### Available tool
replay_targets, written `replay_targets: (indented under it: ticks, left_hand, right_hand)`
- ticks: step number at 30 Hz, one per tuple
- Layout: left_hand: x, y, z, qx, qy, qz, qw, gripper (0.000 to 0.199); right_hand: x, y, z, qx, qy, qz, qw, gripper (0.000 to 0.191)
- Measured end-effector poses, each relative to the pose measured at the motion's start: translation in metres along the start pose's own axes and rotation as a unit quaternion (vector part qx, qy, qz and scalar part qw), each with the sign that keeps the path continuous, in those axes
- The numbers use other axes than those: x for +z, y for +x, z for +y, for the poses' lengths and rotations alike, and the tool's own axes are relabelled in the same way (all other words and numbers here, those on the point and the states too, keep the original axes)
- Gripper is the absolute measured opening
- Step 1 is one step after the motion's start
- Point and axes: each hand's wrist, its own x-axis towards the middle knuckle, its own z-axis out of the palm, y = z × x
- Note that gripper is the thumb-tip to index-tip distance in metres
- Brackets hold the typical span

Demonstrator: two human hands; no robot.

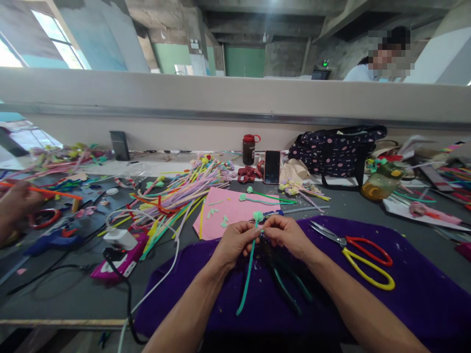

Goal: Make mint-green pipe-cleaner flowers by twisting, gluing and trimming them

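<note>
Between my two hands stands a green pipe-cleaner flower (258, 216), its long stem (249, 279) slanting down over the purple cloth (176, 279). My left hand (239, 241) pinches the stem just under the flower head. Close beside it my right hand (287, 235) is closed at the fingertips on a small pale bit near the stem, too small to name. Dark-handled pliers (285, 284) lie on the cloth below my hands. Right of them rest scissors (346, 241) with one red and one yellow handle. Beyond my hands a pink sheet (217, 201) carries small green clippings and another green stemmed piece (257, 199).
A heap of coloured pipe cleaners (184, 191) spreads left of the sheet. A blue glue gun (55, 240), white adapter (120, 239) and cables lie left. Behind stand a phone (272, 167), bottle (248, 151) and dark bag (327, 154). Another person's hand (14, 206) holds an orange strip at far left.
</note>
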Motion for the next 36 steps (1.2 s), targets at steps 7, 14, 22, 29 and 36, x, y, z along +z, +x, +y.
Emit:
replay_targets:
  ticks: [7,14,22,29,36]
  left_hand:
    - [-0.0016,-0.0019,0.0005,0.013,-0.008,-0.029,0.999,0.029]
    - [-0.0019,-0.0021,-0.0015,-0.019,-0.068,-0.068,0.995,0.025]
    - [-0.001,-0.0051,0.0009,-0.023,-0.102,-0.081,0.991,0.025]
    - [-0.0037,-0.004,-0.0001,-0.018,-0.072,-0.084,0.994,0.024]
    - [-0.0045,-0.0037,-0.0029,-0.008,-0.058,-0.101,0.993,0.027]
  right_hand:
    - [-0.0007,-0.0013,0.0011,0.051,0.096,-0.056,0.992,0.017]
    - [-0.0028,0.0002,0.006,0.091,0.206,-0.103,0.969,0.018]
    - [-0.0025,0.0003,0.0075,0.085,0.226,-0.092,0.966,0.02]
    - [-0.0004,0.0,0.0092,0.069,0.262,-0.135,0.953,0.018]
    - [0.0003,0.0007,0.0095,0.065,0.267,-0.167,0.947,0.019]
